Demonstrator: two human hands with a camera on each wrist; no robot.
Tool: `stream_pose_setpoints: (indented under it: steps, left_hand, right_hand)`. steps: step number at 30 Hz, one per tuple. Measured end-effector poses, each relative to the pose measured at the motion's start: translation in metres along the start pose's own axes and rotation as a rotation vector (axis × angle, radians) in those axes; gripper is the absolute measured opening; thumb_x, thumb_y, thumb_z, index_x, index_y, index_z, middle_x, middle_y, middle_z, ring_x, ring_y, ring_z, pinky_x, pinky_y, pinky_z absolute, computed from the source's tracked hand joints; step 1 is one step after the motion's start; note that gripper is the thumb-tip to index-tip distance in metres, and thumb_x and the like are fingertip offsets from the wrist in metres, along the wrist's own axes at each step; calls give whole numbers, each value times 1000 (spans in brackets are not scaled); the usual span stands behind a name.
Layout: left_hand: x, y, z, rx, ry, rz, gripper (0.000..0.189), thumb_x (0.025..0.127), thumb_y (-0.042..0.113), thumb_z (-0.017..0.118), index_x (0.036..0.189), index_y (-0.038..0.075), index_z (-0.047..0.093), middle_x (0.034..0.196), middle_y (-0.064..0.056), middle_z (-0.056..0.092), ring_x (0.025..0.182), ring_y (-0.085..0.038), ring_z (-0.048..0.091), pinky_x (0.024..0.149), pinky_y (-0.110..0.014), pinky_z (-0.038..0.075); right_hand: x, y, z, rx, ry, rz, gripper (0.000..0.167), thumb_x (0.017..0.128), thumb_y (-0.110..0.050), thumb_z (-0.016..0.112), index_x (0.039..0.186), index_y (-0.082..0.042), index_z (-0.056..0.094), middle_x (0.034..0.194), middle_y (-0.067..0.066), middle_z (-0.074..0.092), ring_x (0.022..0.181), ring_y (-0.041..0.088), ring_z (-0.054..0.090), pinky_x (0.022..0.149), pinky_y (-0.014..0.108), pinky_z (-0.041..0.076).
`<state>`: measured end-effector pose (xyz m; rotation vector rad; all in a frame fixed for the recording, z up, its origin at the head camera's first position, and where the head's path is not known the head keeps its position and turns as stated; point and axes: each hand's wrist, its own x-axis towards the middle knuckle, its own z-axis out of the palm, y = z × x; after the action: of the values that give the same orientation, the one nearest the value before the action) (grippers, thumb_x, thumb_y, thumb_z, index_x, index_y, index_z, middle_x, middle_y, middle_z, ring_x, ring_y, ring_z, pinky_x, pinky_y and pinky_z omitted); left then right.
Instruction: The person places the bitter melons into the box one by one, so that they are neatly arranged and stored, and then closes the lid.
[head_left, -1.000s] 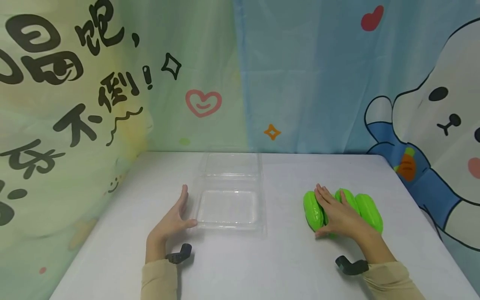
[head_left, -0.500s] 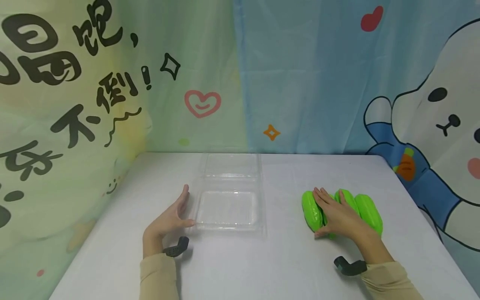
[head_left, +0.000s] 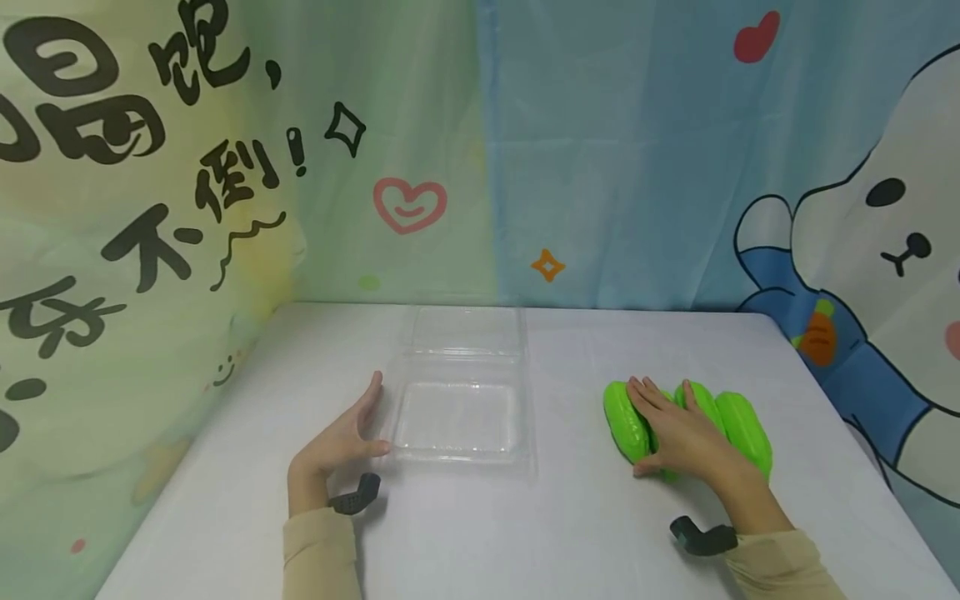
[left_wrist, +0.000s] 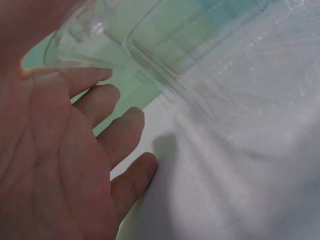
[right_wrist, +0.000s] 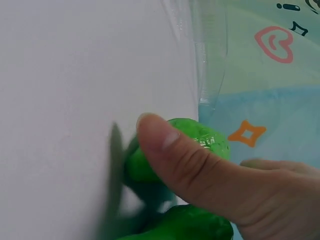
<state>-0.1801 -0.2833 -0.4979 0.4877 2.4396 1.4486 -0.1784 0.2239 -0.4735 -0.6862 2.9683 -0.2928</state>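
At the left of the clear, thin-walled plastic clamshell container (head_left: pixel 456 417) I see the person's left hand (head_left: pixel 337 446), in a beige sleeve (head_left: pixel 318 554). Its fingers are extended and relaxed, gripping nothing, with the thumb reaching to the container's near left corner; whether it touches, I can't tell. The container sits on the white cloth-covered table (head_left: pixel 525 533), its two halves spread apart. It looks light and likely to slide, so I'd keep that hand low beside the wall and steady it gently, without squeezing the plastic.

To the right of the container, well apart from it, lies a close row of glossy bright-green elongated pieces (head_left: pixel 627 422). The right hand (head_left: pixel 686 437) is spread over the left part of the row, thumb at the near ends and fingertips toward the far ends. The fingers partly hide what lies beneath, and I can't tell whether they grasp a piece or merely rest there. The step in hand seems to be getting hold of one. Best, I'd judge, to settle thumb and fingers on a single piece, since the smooth skins may slip and its neighbours could roll.
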Motion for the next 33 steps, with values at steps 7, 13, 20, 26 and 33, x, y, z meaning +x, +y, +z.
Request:
stream_pose_setpoints:
  steps: [7, 13, 20, 26, 33]
  left_hand:
    - [-3, -1, -4, 17, 4, 47, 117, 74, 24, 81, 153, 12, -4, 160, -12, -2, 148, -32, 0, 105, 1, 4]
    - [-3, -1, -5, -12, -9, 36, 117, 73, 26, 81, 153, 13, -3, 161, -12, -2, 148, -32, -1, 103, 3, 6]
    - [-3, -2, -4, 0, -10, 34, 116, 73, 29, 81, 153, 13, -2, 161, -13, -1, 148, -32, -1, 104, 2, 6]
    - [-4, -4, -5, -8, -15, 58, 116, 74, 40, 79, 153, 13, -1, 160, -13, -1, 148, -33, 0, 104, 2, 7]
    - [-5, -4, -6, -37, -23, 68, 116, 74, 36, 80, 153, 11, 0, 160, -13, -2, 147, -33, -1, 104, 2, 7]
  right_hand:
    - [5, -4, -4, 34, -27, -41, 125, 52, -46, 87, 150, -1, 23, 158, 18, 17, 143, 39, 21, 113, 67, 9]
    - [12, -7, -8, 122, -115, -21, 124, 53, -37, 90, 148, 4, 22, 157, 22, 13, 143, 42, 18, 112, 64, 17]
    - [16, -11, -10, 189, -175, 18, 122, 57, -32, 89, 148, 7, 17, 157, 25, 6, 142, 46, 12, 112, 63, 19]
    - [18, -13, -10, 163, -157, 19, 123, 56, -33, 89, 146, 11, 19, 155, 28, 10, 142, 45, 15, 112, 66, 13]
    - [17, -11, -6, 155, -124, 55, 124, 55, -36, 90, 147, 9, 19, 154, 31, 11, 139, 50, 19, 109, 70, 12]
